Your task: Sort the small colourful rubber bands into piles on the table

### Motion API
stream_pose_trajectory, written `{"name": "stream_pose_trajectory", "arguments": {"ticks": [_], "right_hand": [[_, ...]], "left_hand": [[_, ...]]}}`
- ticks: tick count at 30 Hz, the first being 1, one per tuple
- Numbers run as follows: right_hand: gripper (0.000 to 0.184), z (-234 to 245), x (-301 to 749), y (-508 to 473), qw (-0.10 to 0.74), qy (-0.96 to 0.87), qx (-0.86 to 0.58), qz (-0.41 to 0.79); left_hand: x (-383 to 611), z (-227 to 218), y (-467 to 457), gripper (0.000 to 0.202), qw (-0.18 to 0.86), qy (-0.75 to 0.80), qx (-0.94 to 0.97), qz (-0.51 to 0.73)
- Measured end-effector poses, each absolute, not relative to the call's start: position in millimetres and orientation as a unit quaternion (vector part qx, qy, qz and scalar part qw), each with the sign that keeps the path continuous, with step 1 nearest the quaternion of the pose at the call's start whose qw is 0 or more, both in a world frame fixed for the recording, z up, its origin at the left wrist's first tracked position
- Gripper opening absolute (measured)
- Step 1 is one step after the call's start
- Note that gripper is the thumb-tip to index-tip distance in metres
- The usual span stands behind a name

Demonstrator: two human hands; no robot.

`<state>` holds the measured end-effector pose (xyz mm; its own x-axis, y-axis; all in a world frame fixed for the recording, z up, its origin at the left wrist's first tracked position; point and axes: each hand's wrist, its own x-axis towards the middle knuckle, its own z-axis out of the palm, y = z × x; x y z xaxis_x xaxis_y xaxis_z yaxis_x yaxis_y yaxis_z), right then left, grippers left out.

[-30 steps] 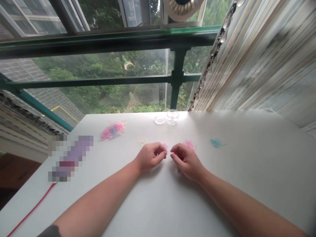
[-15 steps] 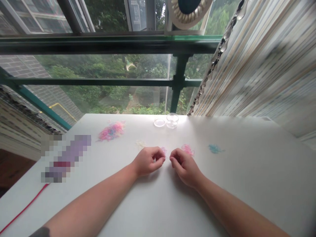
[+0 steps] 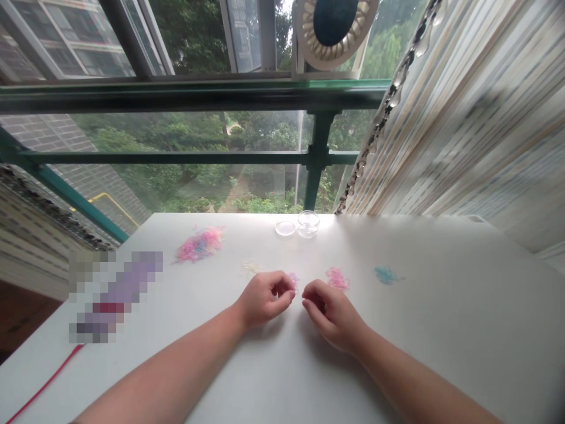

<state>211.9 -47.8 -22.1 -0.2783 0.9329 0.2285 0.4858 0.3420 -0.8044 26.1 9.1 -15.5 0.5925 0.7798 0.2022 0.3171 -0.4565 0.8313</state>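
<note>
Above the middle of the white table, my left hand (image 3: 268, 299) is closed in a pinch, its thumb and forefinger curled together. My right hand (image 3: 333, 315) faces it a short gap away, pinched in the same way. Whatever lies between the fingertips is too small to make out. Just behind the left fingertips is a small lilac heap (image 3: 293, 281) of what look like thin elastic bands, partly hidden. A pink heap (image 3: 337, 278) lies behind my right hand, and a pale yellow heap (image 3: 251, 268) behind my left wrist. Farther right lies a blue heap (image 3: 386, 274).
A larger mixed-colour heap (image 3: 200, 244) lies at the back left. Near the far edge stand a clear round container (image 3: 308, 226) and a clear flat disc (image 3: 285, 228). A blurred-out purple object (image 3: 128, 294) with a red cord (image 3: 48, 380) lies left. Window and curtain border the table (image 3: 463, 330).
The whole view has tilted up a little, so everything sits lower in the picture. Both hands keep their pinch and their places over the table, with hardly any finger movement visible.
</note>
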Motion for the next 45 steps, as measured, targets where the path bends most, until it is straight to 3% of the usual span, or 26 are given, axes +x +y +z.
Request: {"name": "stream_pose_trajectory", "arguments": {"ticks": [5,23,29,37,45], "right_hand": [[0.010,-23,210,-47,0.358,-0.724,-0.487,0.332],[0.006,-21,206,-34,0.323,-0.747,-0.463,0.352],[0.016,-21,209,-31,0.336,-0.723,-0.467,0.383],[0.012,-16,210,-32,0.355,-0.719,-0.464,0.375],[0.009,-21,210,-33,0.377,-0.697,-0.494,0.359]], "left_hand": [[26,-17,9,0.010,0.394,0.339,0.801,0.297],[26,-16,9,0.006,0.406,0.352,0.787,0.303],[26,-16,8,0.005,0.411,0.351,0.791,0.287],[25,-16,9,0.007,0.422,0.353,0.790,0.271],[26,-12,11,0.007,0.336,0.362,0.813,0.308]]}}
